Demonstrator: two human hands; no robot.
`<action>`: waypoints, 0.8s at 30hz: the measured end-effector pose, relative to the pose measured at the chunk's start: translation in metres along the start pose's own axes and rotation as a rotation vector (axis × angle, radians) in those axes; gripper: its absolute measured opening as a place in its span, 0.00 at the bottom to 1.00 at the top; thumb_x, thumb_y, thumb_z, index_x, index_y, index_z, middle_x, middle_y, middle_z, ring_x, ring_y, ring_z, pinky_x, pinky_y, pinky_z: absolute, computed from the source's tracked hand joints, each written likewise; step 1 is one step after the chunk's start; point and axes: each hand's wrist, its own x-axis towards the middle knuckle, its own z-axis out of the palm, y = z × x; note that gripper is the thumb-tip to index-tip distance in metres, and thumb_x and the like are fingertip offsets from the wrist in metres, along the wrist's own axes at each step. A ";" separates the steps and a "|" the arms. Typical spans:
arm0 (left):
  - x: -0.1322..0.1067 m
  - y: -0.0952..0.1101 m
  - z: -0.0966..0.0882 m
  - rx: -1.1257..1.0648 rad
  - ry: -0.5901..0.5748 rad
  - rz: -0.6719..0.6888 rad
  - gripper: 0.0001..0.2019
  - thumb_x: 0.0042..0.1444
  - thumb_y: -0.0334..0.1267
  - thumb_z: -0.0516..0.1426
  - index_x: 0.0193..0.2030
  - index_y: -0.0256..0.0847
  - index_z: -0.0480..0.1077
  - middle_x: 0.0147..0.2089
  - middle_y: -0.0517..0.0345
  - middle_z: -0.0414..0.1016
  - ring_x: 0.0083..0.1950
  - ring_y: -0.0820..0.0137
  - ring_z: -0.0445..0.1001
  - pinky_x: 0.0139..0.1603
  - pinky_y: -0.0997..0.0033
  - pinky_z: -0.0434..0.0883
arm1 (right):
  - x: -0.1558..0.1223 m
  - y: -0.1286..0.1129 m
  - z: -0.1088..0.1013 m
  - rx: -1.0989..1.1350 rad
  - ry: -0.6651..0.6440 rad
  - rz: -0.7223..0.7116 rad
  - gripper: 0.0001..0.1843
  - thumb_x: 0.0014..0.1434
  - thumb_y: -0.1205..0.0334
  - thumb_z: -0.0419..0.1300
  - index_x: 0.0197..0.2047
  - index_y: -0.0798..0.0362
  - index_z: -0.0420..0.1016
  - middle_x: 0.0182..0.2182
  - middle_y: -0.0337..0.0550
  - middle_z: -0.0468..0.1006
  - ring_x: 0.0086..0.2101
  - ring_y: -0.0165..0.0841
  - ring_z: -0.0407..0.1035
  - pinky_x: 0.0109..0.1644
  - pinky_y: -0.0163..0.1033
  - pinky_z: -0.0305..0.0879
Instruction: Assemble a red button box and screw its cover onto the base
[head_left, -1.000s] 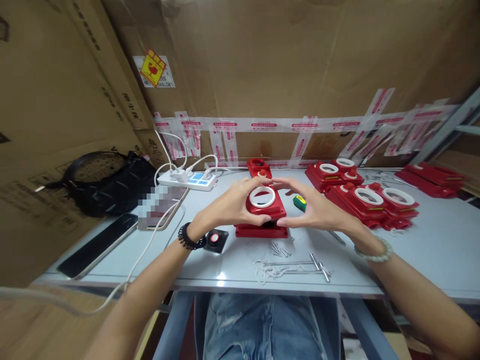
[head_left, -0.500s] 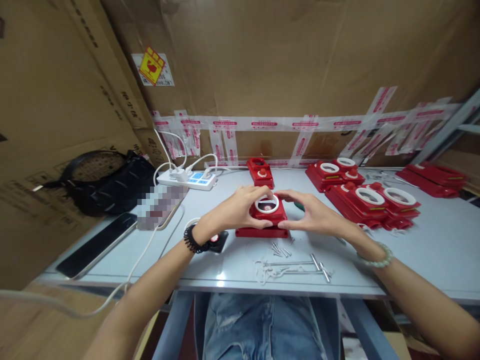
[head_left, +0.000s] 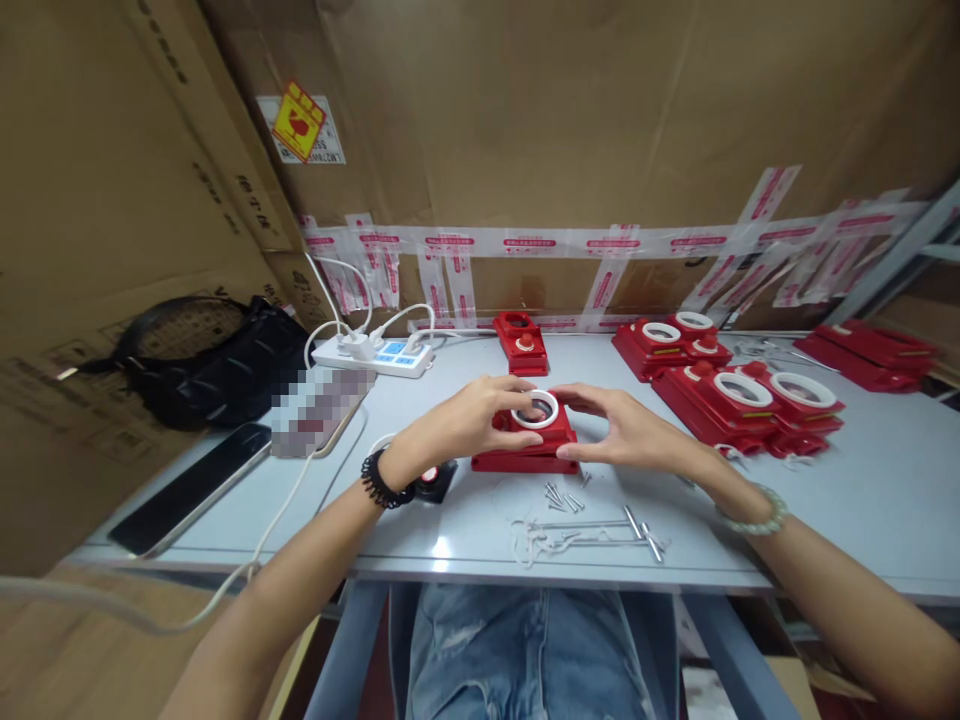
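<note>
A red plastic cover with a white ring (head_left: 537,418) lies on a red base (head_left: 525,461) at the middle of the grey table (head_left: 862,500). My left hand (head_left: 469,417) grips the cover's left side, fingers curled over its top edge. At its right side my right hand (head_left: 626,430) clasps it, thumb at the near edge and fingers at the far one. A small black square part with a red button (head_left: 433,479) sits just below my left wrist. Several loose screws and long pins (head_left: 585,520) lie in front of the base.
More red covers with white rings (head_left: 739,395) are stacked at the right, and one red unit (head_left: 520,342) stands behind. A white power strip (head_left: 375,355), a tablet (head_left: 319,410), a phone (head_left: 187,488) and a black bag (head_left: 202,360) are at the left. Cardboard walls surround the table.
Both hands have lowered the red cover from above the base down onto it, and it now sits lower and flatter.
</note>
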 end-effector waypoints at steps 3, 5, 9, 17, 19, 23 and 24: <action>-0.001 -0.002 0.001 0.003 -0.002 0.008 0.13 0.59 0.44 0.57 0.45 0.39 0.74 0.54 0.47 0.72 0.50 0.64 0.73 0.52 0.63 0.69 | -0.001 0.000 0.000 0.009 -0.008 0.019 0.34 0.49 0.50 0.66 0.58 0.50 0.66 0.54 0.46 0.72 0.52 0.38 0.69 0.58 0.47 0.65; -0.001 -0.002 0.002 0.004 -0.005 0.005 0.13 0.59 0.44 0.57 0.45 0.39 0.74 0.54 0.46 0.72 0.50 0.64 0.73 0.52 0.63 0.69 | -0.001 0.001 0.001 0.017 -0.013 0.027 0.34 0.49 0.51 0.66 0.57 0.50 0.66 0.54 0.46 0.72 0.52 0.38 0.69 0.59 0.47 0.65; -0.001 -0.001 0.001 -0.003 -0.017 -0.009 0.14 0.58 0.44 0.58 0.46 0.39 0.74 0.53 0.46 0.73 0.49 0.64 0.74 0.51 0.63 0.69 | -0.002 0.002 0.003 0.058 -0.018 0.045 0.32 0.49 0.51 0.66 0.56 0.50 0.65 0.54 0.47 0.72 0.53 0.39 0.68 0.59 0.50 0.64; 0.001 0.003 -0.004 -0.060 -0.050 -0.020 0.14 0.57 0.43 0.59 0.47 0.39 0.73 0.50 0.49 0.76 0.46 0.67 0.75 0.49 0.66 0.69 | -0.004 0.003 0.004 0.183 -0.045 0.069 0.30 0.49 0.53 0.67 0.53 0.49 0.63 0.53 0.47 0.71 0.54 0.38 0.67 0.62 0.49 0.62; 0.003 0.004 -0.004 -0.071 -0.069 -0.015 0.13 0.57 0.43 0.59 0.46 0.38 0.73 0.49 0.49 0.76 0.46 0.67 0.75 0.49 0.67 0.69 | -0.004 0.004 0.005 0.199 -0.055 0.077 0.30 0.49 0.53 0.67 0.52 0.50 0.63 0.53 0.47 0.70 0.54 0.38 0.67 0.62 0.49 0.62; 0.004 0.004 -0.004 -0.077 -0.092 -0.025 0.13 0.57 0.43 0.59 0.45 0.37 0.73 0.47 0.50 0.77 0.44 0.67 0.75 0.47 0.68 0.69 | -0.005 0.006 0.006 0.209 -0.049 0.094 0.30 0.48 0.52 0.67 0.52 0.49 0.62 0.53 0.48 0.70 0.54 0.39 0.68 0.62 0.51 0.62; 0.004 0.003 -0.004 -0.078 -0.093 -0.025 0.13 0.57 0.43 0.59 0.45 0.37 0.73 0.47 0.50 0.77 0.43 0.67 0.75 0.46 0.69 0.69 | -0.005 0.006 0.007 0.200 -0.046 0.099 0.30 0.48 0.52 0.67 0.52 0.49 0.62 0.53 0.48 0.71 0.54 0.39 0.68 0.61 0.52 0.62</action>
